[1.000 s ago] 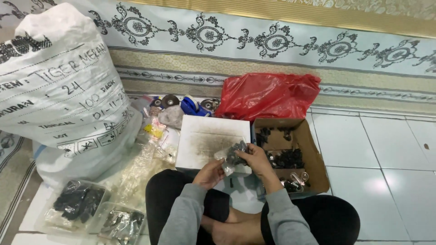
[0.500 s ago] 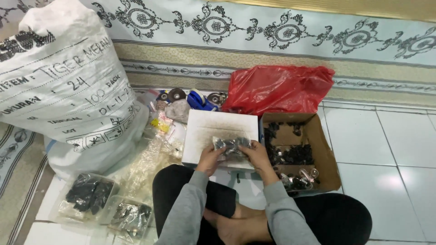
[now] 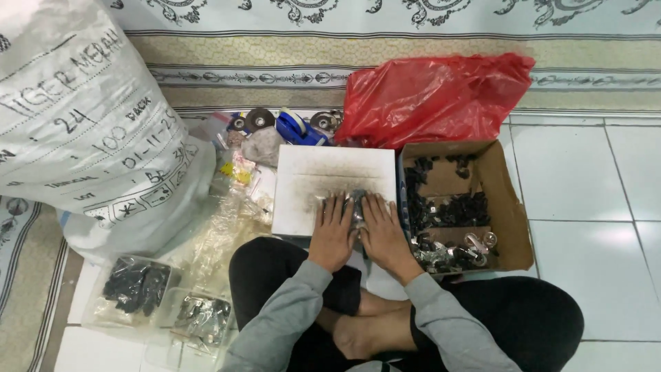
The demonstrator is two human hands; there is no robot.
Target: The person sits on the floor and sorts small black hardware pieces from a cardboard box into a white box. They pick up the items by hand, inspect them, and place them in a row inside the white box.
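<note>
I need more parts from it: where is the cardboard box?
In the head view, the cardboard box sits on the tiled floor beside the right hand, right of the white board, below the red plastic bag.

From my feed: big white handwritten sack point(image 3: 89, 131) far left, red plastic bag point(image 3: 430, 96) up top, brown cardboard box point(image 3: 475, 203) right, clear packets point(image 3: 165, 303) lower left holding maybe dark hardware.

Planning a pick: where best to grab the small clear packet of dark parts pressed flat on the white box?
Probably the packet top edge, approached from the far side. Left hand and right hand cover its sides and near end; only the middle and far edge show, lying flat on the white box.
</note>
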